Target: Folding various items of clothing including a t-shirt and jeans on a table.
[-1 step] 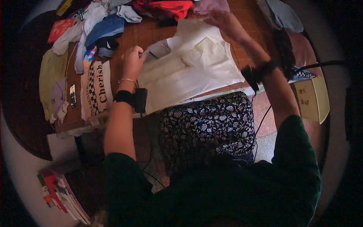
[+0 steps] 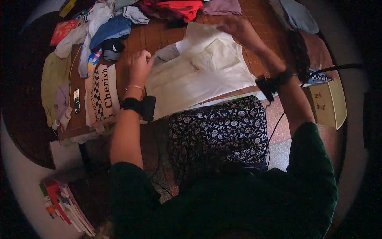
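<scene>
A cream-white shirt [image 2: 191, 81] lies spread on the brown table, partly folded over itself, with a crumpled ridge near its middle. A greyish flap [image 2: 169, 52] shows at its upper left. Beside the shirt's left edge, my left hand [image 2: 139, 65] is closed with bent fingers; what it grips, if anything, is hidden. My right hand [image 2: 238, 31] reaches to the shirt's far edge, its bent fingers closed on the cloth there. Both wrists wear black straps with small dark devices.
Heaped clothes [image 2: 107, 32] fill the far left, with red garments [image 2: 181, 8] at the back. A printed cloth [image 2: 101, 93] and a phone [image 2: 76, 100] lie at the left. To the right stands a yellowish box [image 2: 328, 103], near a black cable [image 2: 338, 68]. A floral cloth [image 2: 219, 131] covers my lap.
My right hand has come slightly nearer to me, and the shirt's far edge has moved with it. My left hand has barely shifted.
</scene>
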Motion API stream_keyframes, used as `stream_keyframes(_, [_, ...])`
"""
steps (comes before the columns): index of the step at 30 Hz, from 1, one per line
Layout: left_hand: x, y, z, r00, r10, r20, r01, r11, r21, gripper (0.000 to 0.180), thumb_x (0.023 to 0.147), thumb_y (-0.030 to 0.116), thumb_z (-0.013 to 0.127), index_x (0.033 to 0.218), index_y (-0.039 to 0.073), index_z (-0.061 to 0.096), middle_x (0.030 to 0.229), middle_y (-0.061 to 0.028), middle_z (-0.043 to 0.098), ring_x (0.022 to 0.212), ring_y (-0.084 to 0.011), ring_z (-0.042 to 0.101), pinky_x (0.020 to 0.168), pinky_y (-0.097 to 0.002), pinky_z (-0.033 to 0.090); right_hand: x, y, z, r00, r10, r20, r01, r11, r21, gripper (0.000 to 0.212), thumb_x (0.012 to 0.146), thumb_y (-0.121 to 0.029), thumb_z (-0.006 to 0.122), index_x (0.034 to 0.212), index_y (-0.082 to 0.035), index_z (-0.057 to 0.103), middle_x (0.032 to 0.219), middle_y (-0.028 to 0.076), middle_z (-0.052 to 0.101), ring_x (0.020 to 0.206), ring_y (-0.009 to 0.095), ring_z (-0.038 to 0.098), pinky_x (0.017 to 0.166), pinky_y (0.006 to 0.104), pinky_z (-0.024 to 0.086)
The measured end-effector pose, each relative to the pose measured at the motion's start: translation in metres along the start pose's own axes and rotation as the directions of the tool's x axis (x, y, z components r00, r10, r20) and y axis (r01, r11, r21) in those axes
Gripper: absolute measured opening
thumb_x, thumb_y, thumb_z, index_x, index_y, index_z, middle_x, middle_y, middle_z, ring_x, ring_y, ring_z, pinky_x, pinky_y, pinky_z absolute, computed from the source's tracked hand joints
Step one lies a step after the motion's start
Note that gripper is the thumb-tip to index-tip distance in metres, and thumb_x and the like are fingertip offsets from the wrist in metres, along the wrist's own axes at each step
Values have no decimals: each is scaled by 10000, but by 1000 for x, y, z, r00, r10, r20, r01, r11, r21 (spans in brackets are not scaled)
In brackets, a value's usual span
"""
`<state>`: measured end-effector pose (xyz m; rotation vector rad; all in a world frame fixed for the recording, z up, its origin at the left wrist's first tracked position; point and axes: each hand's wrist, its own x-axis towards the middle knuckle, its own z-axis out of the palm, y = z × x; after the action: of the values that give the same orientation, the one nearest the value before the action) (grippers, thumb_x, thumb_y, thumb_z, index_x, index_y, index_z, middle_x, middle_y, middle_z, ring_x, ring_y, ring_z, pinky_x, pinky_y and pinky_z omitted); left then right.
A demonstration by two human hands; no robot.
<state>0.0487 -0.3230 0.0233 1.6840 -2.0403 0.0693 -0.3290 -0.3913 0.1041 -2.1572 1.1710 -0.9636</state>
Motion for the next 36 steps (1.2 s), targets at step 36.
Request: stream_keyframes(36, [-34,152,67,976,158,149,-163,986,21,563,950,368,512,1419,75,409,1505,-117,351,1430,-288,246,1162,-538,104,-24,109,31,836,515,-190,-545,822,-168,533,833,-454,691,1168,-41,647,876,115,713,786,219,695,754,335,540])
